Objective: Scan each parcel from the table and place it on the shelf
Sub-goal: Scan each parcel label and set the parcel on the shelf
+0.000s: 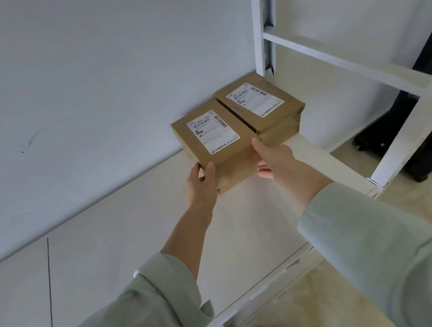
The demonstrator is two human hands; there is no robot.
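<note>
Parcels: 2 on shelf [261, 226] (side by side, touching); near parcel [213, 138] clamped, left grip [201, 182] + right grip [274, 162].

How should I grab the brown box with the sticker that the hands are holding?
Probably by the near short end of the held parcel, one hand on each long side, coming from the shelf's front: wall behind, another parcel tight on its right.

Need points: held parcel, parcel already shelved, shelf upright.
held parcel [214, 132]: head view, on its white label.
shelved parcel [255, 99]: head view, on its top label.
shelf upright [259, 15]: head view, on the white post's front face.
</note>
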